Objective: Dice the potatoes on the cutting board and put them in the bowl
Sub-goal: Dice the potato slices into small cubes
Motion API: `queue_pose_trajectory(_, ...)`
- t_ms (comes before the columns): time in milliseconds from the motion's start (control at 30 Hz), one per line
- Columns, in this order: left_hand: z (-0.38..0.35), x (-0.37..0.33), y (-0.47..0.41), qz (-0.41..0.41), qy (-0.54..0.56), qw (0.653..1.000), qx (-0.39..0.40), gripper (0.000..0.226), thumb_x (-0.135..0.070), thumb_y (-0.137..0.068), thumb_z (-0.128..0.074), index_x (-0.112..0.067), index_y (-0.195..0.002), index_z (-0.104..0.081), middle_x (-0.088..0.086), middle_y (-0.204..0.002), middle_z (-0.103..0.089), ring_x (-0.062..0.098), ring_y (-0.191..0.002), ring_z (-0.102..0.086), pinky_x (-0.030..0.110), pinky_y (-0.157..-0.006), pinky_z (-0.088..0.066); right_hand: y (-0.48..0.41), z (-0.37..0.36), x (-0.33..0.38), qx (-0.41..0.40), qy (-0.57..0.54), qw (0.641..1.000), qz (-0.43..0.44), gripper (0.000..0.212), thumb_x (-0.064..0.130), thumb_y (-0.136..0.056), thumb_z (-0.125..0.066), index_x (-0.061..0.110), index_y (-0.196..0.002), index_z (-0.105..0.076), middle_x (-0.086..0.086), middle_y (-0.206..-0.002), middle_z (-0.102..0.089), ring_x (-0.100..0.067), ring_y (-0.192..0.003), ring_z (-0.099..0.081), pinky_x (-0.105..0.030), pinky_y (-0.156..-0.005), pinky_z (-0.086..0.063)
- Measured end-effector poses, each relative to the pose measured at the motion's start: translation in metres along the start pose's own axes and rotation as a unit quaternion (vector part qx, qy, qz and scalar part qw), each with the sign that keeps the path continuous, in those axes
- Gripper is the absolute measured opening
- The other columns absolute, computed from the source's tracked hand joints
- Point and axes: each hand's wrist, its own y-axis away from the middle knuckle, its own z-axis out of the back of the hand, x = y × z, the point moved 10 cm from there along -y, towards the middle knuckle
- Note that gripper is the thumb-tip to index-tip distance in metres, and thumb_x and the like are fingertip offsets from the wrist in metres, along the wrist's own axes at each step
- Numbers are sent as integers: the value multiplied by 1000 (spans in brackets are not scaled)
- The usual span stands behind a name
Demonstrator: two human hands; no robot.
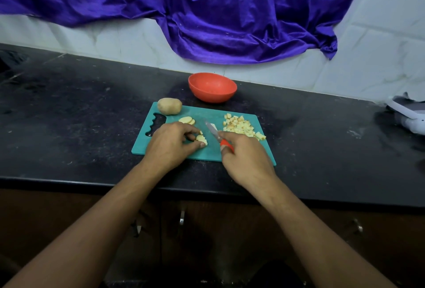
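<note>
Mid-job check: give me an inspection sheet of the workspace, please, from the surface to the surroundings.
Surface: dark countertop, dusty with pale specks; teal cutting board near its front edge.
Job's things: whole potato on the board's far left corner; slices beside it; diced pile on the board's right; red bowl behind the board, no dice seen inside.
Clutter: white object at the counter's right edge, cannot identify.
Grips: left hand pinches a sliced potato piece; right hand holds the knife, blade between that piece and the pile.
Cables: nothing seen.
Surroundings: purple cloth over a white tiled wall; cabinet handles below.
</note>
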Motion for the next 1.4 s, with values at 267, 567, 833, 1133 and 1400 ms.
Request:
queue_pose_trajectory(267,3,3,2,13,12,1000,-19,19,-42,-82,-82,-33,-98,-76,-21,-79,-68,-3,-79,-62,26,-74,-52,8,-13,26,23,68,997,35,46,29,-105,-49,37,-151,-48,-2,-122,-65,-22,-110,-60,-39,-87,-51)
queue_pose_trajectory(567,0,3,0,6,8,1000,-6,6,-35,-85,-79,-32,-90,-77,-19,-84,-70,2,-82,-63,38,-82,-57,6,-28,41,39,159,985,51,56,26,-102,-49,29,-156,-39,-6,-112,-65,-27,-102,-63,-38,-73,-42)
queue_pose_trajectory(833,3,-1,2,5,-8,1000,-14,12,-39,-84,-81,-31,-93,-78,-18,-88,-70,2,-85,-63,36,-84,-57,16,-39,32,29,195,977,77,61,28,-106,-44,28,-163,-24,-5,-106,-64,-25,-94,-62,-37,-69,-42)
queue_pose_trajectory(1133,6,5,4,30,36,999,-20,5,-36,-90,-77,-33,-93,-79,-22,-78,-68,-6,-74,-60,12,-65,-38,-1,-29,-39,36,-234,968,-81,36,23,-104,-56,34,-138,-64,9,-72,-62,-9,-59,-54,-26,-57,-46)
queue_pose_trajectory(1400,19,20,4,46,127,986,-99,16,-8,-91,-69,-22,-98,-73,-11,-90,-65,4,-78,-61,8,-69,-42,16,-7,-5,11,-17,995,100,42,33,-105,-53,47,-145,-52,12,-92,-69,-8,-60,-56,-22,-53,-37)
